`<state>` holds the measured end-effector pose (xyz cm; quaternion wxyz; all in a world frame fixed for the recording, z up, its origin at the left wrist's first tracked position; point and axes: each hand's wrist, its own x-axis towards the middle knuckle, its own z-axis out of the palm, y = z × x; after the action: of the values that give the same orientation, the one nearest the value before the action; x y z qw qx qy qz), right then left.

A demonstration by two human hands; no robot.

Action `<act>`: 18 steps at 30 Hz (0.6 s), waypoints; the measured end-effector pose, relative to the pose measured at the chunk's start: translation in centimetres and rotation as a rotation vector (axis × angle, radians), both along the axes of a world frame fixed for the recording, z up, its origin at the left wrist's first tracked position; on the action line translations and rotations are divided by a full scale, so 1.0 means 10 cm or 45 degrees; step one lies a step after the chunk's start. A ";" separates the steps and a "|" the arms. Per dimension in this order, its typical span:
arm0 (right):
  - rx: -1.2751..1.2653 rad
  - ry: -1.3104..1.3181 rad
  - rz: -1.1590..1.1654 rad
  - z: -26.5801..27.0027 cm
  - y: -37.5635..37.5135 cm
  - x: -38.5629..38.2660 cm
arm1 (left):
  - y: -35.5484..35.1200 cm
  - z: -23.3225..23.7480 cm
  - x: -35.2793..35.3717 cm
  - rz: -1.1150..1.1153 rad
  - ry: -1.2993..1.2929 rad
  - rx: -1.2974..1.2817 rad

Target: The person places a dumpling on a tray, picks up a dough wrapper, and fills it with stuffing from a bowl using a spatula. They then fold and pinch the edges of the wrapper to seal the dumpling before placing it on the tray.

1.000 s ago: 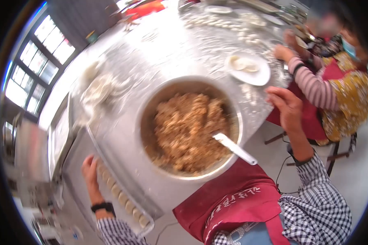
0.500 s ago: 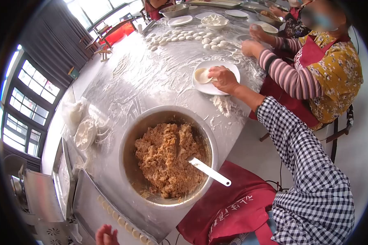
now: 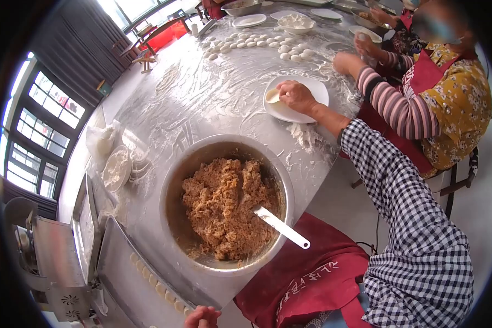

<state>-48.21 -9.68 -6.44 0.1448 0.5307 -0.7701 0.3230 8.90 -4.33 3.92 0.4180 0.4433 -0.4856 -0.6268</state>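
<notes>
My right hand [image 3: 296, 97] pinches the edge of a round dough wrapper [image 3: 272, 95] over a white plate [image 3: 311, 87]. The wrapper is tilted, and part of it is hidden behind my fingers. At the bottom edge of the view is my left hand [image 3: 203, 317], cut off by the frame, its fingers loosely bent and nothing visible in them. Beside it lies a metal tray [image 3: 115, 262] with a row of pale dumplings [image 3: 161, 290]. Between my hands stands a big steel bowl [image 3: 172, 229] of brown minced filling [image 3: 229, 202], a white-handled spatula [image 3: 281, 227] stuck in it.
Dough pieces [image 3: 246, 42] lie on the floured metal table [image 3: 164, 109]. A bowl of flour [image 3: 296, 24] stands farther back, and a dish of flour [image 3: 116, 169] at the left. A co-worker in a yellow flowered top [image 3: 459, 104] works at the right edge.
My right hand has lifted and tilted the dough wrapper at the plate. My left hand has moved right along the bottom edge. The whole view has shifted slightly.
</notes>
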 end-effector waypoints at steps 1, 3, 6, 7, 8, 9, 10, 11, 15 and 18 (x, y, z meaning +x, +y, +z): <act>-0.075 -0.318 0.024 0.07 0.03 0.02 | 0.00 0.00 -0.05 -0.045 0.012 -0.019; -0.073 -0.729 0.016 0.21 0.10 0.07 | 0.03 0.00 -0.14 -0.055 0.058 0.016; -0.076 -1.429 0.078 0.36 0.25 0.17 | 0.05 -0.05 -0.28 -0.125 0.191 0.081; -0.155 -1.721 0.101 0.38 0.31 0.22 | 0.06 -0.07 -0.34 -0.187 0.284 0.113; -0.237 -2.012 0.125 0.41 0.36 0.28 | 0.08 -0.08 -0.40 -0.184 0.286 0.111; -0.261 -2.109 0.179 0.44 0.41 0.33 | 0.11 -0.09 -0.46 -0.212 0.288 0.194; -0.254 -2.107 0.182 0.46 0.45 0.38 | 0.14 -0.09 -0.52 -0.237 0.290 0.280; -0.313 -2.157 0.249 0.47 0.49 0.43 | 0.16 -0.09 -0.62 -0.302 0.412 0.263; -0.454 -2.176 0.703 0.67 0.56 0.76 | 0.15 -0.20 -0.74 -0.525 0.468 0.207; -0.467 -1.777 0.815 1.13 0.62 1.55 | 0.11 -0.19 -0.98 -0.371 0.682 0.649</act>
<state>-32.69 -3.47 4.84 -0.3868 0.3689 -0.4274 0.7292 -0.92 -3.18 2.06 0.3131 0.2800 -0.2460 -0.8735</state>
